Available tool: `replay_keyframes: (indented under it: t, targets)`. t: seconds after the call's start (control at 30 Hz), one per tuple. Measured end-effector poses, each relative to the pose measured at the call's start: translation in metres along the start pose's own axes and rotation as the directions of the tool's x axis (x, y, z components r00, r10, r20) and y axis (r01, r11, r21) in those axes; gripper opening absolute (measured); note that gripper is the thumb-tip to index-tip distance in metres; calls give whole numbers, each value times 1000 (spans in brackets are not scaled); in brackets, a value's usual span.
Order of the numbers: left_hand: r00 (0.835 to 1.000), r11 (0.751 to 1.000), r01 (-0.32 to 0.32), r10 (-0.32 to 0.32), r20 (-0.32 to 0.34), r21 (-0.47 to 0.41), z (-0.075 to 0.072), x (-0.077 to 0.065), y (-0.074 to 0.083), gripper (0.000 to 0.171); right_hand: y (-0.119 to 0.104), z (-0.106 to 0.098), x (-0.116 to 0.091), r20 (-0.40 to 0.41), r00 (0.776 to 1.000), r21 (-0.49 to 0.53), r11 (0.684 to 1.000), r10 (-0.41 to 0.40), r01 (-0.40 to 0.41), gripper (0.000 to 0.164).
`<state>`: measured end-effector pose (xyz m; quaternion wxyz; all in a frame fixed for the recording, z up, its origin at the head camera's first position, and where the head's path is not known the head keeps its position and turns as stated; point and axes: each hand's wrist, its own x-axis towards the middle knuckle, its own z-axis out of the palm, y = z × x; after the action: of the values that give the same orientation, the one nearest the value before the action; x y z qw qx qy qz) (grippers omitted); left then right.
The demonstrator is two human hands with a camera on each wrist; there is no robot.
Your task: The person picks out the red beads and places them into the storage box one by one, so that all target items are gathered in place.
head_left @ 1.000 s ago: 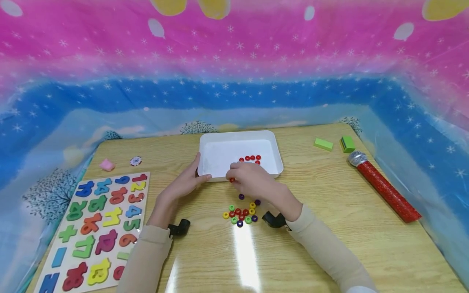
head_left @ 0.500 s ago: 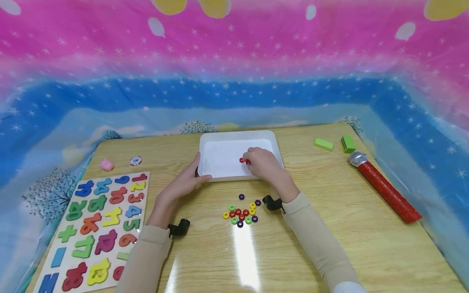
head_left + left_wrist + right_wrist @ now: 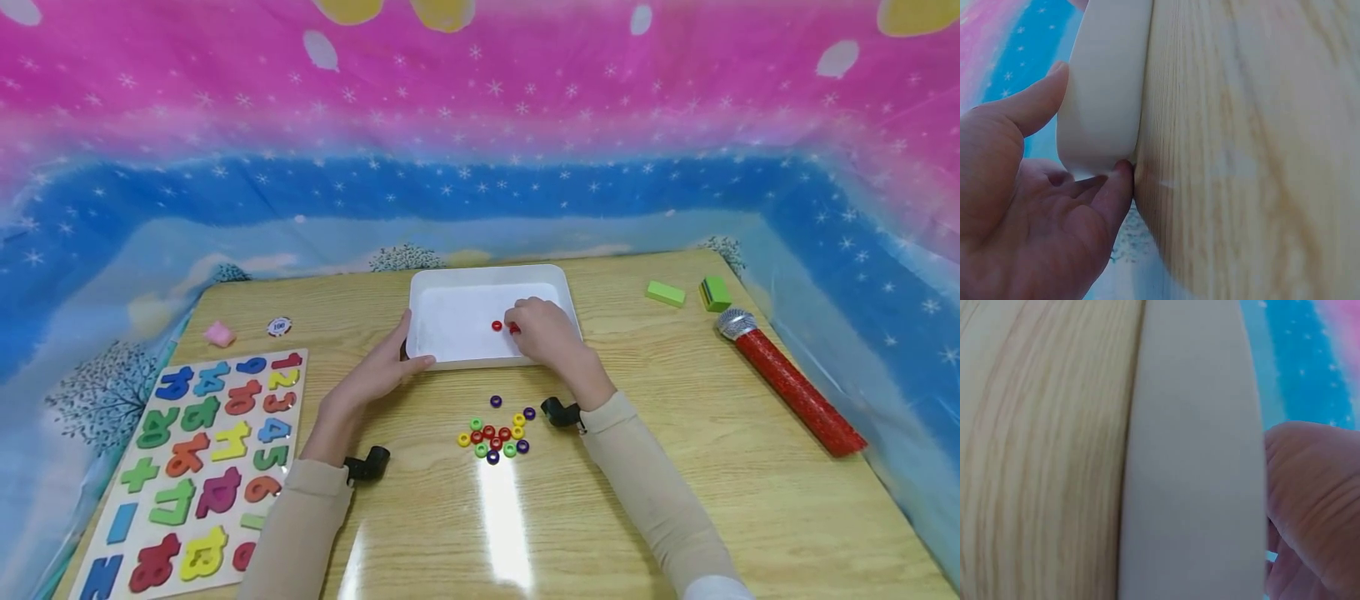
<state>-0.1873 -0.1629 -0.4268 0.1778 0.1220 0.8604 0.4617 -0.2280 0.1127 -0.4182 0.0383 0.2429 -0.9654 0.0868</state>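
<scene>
A white rectangular tray (image 3: pixel 457 321) stands on the table. My left hand (image 3: pixel 380 364) grips its near left corner; in the left wrist view the thumb (image 3: pixel 1047 94) lies at the rim and the fingers reach around the end wall. Inside the tray, at its right part, my right hand (image 3: pixel 545 333) pinches a small red ring bead (image 3: pixel 514 328) low over the floor. Another red bead (image 3: pixel 497 326) lies just left of the fingertips. The right hand covers the rest of that corner. In the right wrist view the tray wall (image 3: pixel 1191 462) hides most of the fingers.
Several red, yellow, green and purple beads (image 3: pixel 496 443) lie loose in front of the tray. A number puzzle board (image 3: pixel 247 517), a pink piece (image 3: pixel 220 334) and a poker chip (image 3: pixel 280 326) are left. Green blocks (image 3: pixel 665 293) and a red microphone (image 3: pixel 798 392) are right.
My right hand has moved from the tray's front edge into its right part, carrying a red bead, and then shifted slightly right. My left hand has stayed on the tray.
</scene>
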Motion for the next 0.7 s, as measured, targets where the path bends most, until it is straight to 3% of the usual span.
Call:
replay_keyframes:
  t: [0.23, 0.43, 0.57, 0.7]
  targets:
    - [1000, 1000, 8, -8, 0, -1, -2, -1, -3, 92, -7, -15, -7, 39, 999, 92, 996, -10, 6, 21]
    - [1000, 1000, 16, -16, -7, -4, -4, -3, -2, 92, -19, -30, -26, 80, 993, 172, 983, -85, 71, 19]
    - [1000, 1000, 3, -2, -7, 6, -3, -1, 0, 91, -26, -33, -45, 75, 982, 180, 971, -173, 157, 17]
    - [1000, 1000, 1, -1, -5, 11, -1, 0, 1, 91, -36, -32, -65, 122, 949, 191, 945, -292, 266, 18]
